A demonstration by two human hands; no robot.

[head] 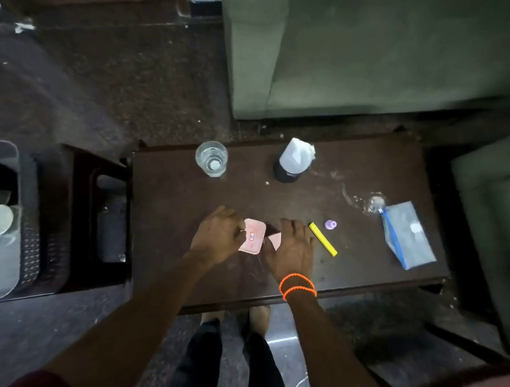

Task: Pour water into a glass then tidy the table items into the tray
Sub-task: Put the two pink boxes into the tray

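Both hands on pink packets, near table's front edge.
L hand [217, 236] fingers curl onto packet [253, 235]; R hand [292, 249] lies spread over another. Risk: packet slips off the edge.

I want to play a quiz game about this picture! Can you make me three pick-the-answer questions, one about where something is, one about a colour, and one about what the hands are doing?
1. Where is the clear drinking glass?
A. far-left part of the dark wooden table
B. on the floor
C. inside the blue zip pouch

2. What colour are the beaded wristbands?
A. green
B. orange
C. white

3. What are the left hand and right hand touching?
A. the glass
B. the yellow flat stick
C. the pink cards

Answers: 1 A, it stands near the table's far-left edge. 2 B, bright orange on the right wrist. 3 C, both hands meet at the cards.
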